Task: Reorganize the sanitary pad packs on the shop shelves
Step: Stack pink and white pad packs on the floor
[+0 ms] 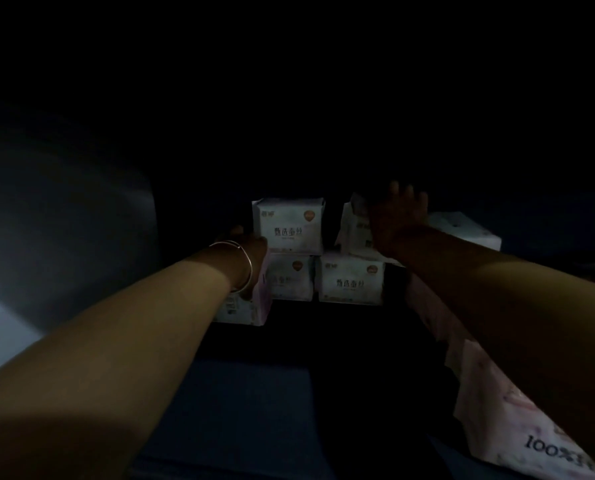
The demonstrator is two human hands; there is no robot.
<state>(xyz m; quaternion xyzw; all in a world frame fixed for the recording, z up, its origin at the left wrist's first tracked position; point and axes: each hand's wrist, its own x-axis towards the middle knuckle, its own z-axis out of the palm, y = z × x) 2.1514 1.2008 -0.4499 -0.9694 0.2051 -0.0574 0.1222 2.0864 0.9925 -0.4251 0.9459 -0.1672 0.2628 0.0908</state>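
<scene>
White sanitary pad packs stand stacked deep on a dark shelf. One upright pack sits on top of two lower packs. My left hand, a bangle on its wrist, reaches in against the left side of the top pack, above another pack. Its fingers are lost in the dark. My right hand lies with straight, spread fingers against a tilted pack on the upper right.
Another white pack lies further right behind my right arm. Pink-patterned packs line the right foreground. A pale shelf wall rises on the left. The dark shelf floor shows in front of the stack.
</scene>
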